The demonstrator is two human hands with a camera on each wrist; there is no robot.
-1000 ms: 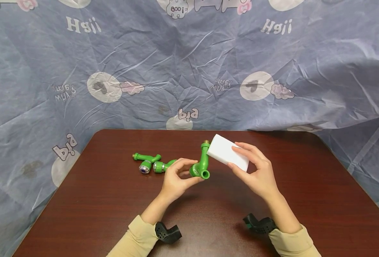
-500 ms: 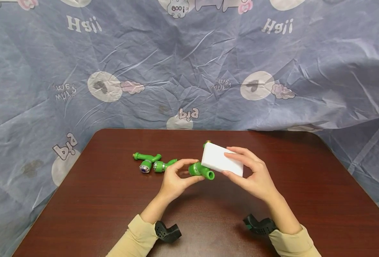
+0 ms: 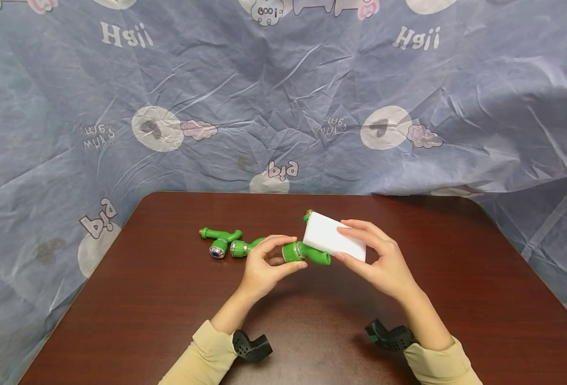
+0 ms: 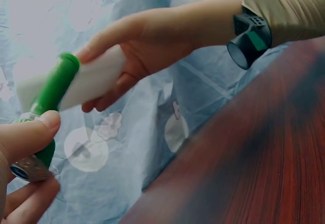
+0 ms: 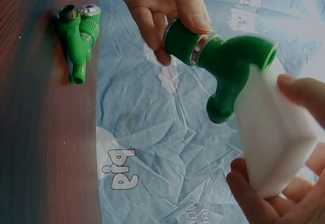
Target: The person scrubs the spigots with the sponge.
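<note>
My left hand pinches the ribbed knob of a green faucet between thumb and fingers, above the table. The faucet's spout points right, and its brass-threaded end shows behind the sponge. A white sponge block is gripped by its right end in my right hand. In the right wrist view the sponge lies right against the body of the faucet. From the left wrist, the green pipe crosses in front of the sponge, hiding part of it.
Two more green faucets lie on the dark wooden table: one farther left, the other partly behind my left hand. A printed blue-grey cloth hangs behind the table. Both wrists wear black camera mounts.
The sponge has moved left and down onto the faucet, covering much of its long pipe. The faucet has turned in my left hand, so its spout swings rightward.
</note>
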